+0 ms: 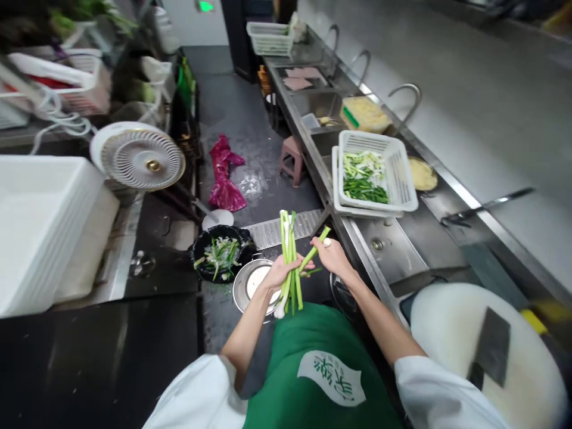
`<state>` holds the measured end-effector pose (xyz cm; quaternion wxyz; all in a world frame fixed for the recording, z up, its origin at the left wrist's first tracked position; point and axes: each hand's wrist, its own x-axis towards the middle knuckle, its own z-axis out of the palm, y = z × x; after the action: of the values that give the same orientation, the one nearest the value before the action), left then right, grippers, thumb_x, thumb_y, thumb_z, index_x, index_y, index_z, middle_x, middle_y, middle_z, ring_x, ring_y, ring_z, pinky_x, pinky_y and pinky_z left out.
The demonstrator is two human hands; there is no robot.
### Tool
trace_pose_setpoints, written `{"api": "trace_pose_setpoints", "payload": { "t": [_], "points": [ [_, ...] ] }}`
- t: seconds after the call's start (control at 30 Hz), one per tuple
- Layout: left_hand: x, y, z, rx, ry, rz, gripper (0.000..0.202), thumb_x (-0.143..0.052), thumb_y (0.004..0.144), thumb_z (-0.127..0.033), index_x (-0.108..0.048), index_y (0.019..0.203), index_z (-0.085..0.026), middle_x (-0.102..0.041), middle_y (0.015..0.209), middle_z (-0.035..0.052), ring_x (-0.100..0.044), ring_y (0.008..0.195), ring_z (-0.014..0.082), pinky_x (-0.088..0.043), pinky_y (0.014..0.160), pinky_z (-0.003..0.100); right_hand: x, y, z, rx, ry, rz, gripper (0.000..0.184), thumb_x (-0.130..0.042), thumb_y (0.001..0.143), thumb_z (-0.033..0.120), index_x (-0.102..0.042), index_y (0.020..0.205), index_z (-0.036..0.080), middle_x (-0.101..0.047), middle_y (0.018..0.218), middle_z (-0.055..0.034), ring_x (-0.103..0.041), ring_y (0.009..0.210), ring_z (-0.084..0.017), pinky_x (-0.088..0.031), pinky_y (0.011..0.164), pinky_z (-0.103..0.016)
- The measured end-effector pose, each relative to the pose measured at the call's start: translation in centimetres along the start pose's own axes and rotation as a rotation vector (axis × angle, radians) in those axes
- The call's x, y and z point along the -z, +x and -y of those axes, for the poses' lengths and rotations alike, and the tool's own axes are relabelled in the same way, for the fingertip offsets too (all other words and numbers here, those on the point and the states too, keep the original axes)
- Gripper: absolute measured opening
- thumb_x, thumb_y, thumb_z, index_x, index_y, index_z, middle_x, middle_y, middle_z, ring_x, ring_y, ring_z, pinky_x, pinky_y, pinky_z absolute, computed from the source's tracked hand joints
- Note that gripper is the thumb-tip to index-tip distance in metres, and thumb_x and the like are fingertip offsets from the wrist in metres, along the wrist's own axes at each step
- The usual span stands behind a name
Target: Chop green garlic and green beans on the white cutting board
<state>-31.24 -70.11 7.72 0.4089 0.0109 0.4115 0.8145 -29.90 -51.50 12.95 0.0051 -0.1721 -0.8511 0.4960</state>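
Observation:
My left hand [279, 273] is closed around a bunch of green onions [289, 250] held upright over my green apron [313, 369]. My right hand [329, 254] pinches one green onion stalk [316, 245] that slants toward the bunch. Below the hands on the dark floor sit a metal bowl [250, 285] and a black bin [220, 259] holding green trimmings.
A white basket [397, 173] with cut greens rests on the steel sink counter [402, 244] to my right. A round white chopping board [451, 333] carries a cleaver [491, 348]. A fan [140, 158], stacked white trays [40, 226], a pink stool [292, 156] and a magenta bag [226, 173] stand around.

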Motion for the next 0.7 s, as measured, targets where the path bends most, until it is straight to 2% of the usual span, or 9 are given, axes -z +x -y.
{"api": "trace_pose_setpoints", "payload": {
  "t": [0.1, 0.17, 0.2, 0.27, 0.33, 0.43, 0.57, 0.7],
  "points": [
    [-1.4, 2.9, 0.7, 0.03, -0.052, -0.007, 0.029, -0.084, 0.08, -0.031, -0.065, 0.089, -0.01, -0.075, 0.109, 0.0172, -0.073, 0.102, 0.0281, -0.061, 0.082, 0.035, 5.9, -1.1, -2.3, 0.089, 0.137, -0.263, 0.036, -0.054, 0.09, 0.051, -0.068, 0.076, 0.021, -0.071, 0.093, -0.0076, -0.066, 0.093, -0.021, -0.051, 0.09, -0.035],
    [-2.5, 4.6, 1.0, 0.051, -0.082, -0.009, 0.029, -0.083, 0.081, -0.031, -0.065, 0.09, -0.01, -0.074, 0.107, 0.0171, -0.072, 0.105, 0.0285, -0.061, 0.085, 0.037, 10.5, -2.4, -3.6, 0.163, 0.294, -0.477, 0.033, -0.053, 0.093, 0.05, -0.067, 0.082, 0.021, -0.07, 0.091, -0.0057, -0.067, 0.092, -0.02, -0.052, 0.093, -0.036],
    [-3.3, 5.4, 1.1, 0.069, -0.094, 0.001, 0.03, -0.084, 0.081, -0.031, -0.064, 0.091, -0.011, -0.074, 0.1, 0.0142, -0.073, 0.1, 0.0273, -0.062, 0.084, 0.038, 12.7, -3.3, -4.3, 0.191, 0.364, -0.6, 0.031, -0.054, 0.093, 0.049, -0.066, 0.085, 0.021, -0.067, 0.083, -0.0032, -0.067, 0.085, -0.018, -0.053, 0.09, -0.036],
    [-5.2, 6.7, 1.6, 0.138, -0.096, 0.071, 0.035, -0.086, 0.079, -0.032, -0.061, 0.095, -0.015, -0.068, 0.078, 0.0033, -0.072, 0.076, 0.0205, -0.062, 0.073, 0.037, 16.4, -5.2, -5.2, 0.22, 0.436, -0.826, 0.028, -0.058, 0.092, 0.048, -0.065, 0.087, 0.022, -0.058, 0.067, 0.0031, -0.062, 0.067, -0.015, -0.055, 0.079, -0.034],
    [-7.9, 7.8, 2.5, 0.22, -0.051, 0.184, 0.039, -0.086, 0.079, -0.036, -0.057, 0.1, -0.018, -0.055, 0.063, -0.0063, -0.058, 0.052, 0.0117, -0.057, 0.057, 0.03, 18.7, -7.0, -5.8, 0.189, 0.394, -0.929, 0.026, -0.063, 0.089, 0.047, -0.066, 0.085, 0.021, -0.049, 0.058, 0.0063, -0.052, 0.054, -0.012, -0.051, 0.065, -0.029],
    [-12.8, 9.0, 4.8, 0.295, 0.056, 0.303, 0.043, -0.079, 0.084, -0.05, -0.056, 0.105, -0.02, -0.045, 0.059, -0.0095, -0.041, 0.041, 0.0065, -0.043, 0.043, 0.021, 19.6, -8.7, -6.4, 0.055, 0.252, -0.798, 0.026, -0.065, 0.087, 0.044, -0.07, 0.081, 0.019, -0.05, 0.054, 0.0049, -0.045, 0.049, -0.011, -0.043, 0.053, -0.026],
    [-19.2, 10.5, 8.7, 0.36, 0.192, 0.401, 0.053, -0.068, 0.087, -0.066, -0.055, 0.111, -0.019, -0.049, 0.066, -0.0072, -0.045, 0.046, 0.007, -0.043, 0.047, 0.021, 20.5, -8.2, -8.4, -0.023, 0.181, -0.614, 0.026, -0.068, 0.084, 0.044, -0.068, 0.079, 0.019, -0.056, 0.058, 0.0025, -0.05, 0.054, -0.013, -0.043, 0.056, -0.027],
    [-23.9, 12.3, 12.6, 0.387, 0.345, 0.478, 0.055, -0.075, 0.082, -0.063, -0.055, 0.108, -0.018, -0.052, 0.069, -0.0066, -0.048, 0.049, 0.0063, -0.04, 0.046, 0.02, 24.0, -7.6, -12.1, -0.034, 0.248, -0.598, 0.027, -0.069, 0.082, 0.048, -0.065, 0.082, 0.021, -0.062, 0.065, 0.0004, -0.056, 0.059, -0.016, -0.047, 0.06, -0.028]
  ]
}}
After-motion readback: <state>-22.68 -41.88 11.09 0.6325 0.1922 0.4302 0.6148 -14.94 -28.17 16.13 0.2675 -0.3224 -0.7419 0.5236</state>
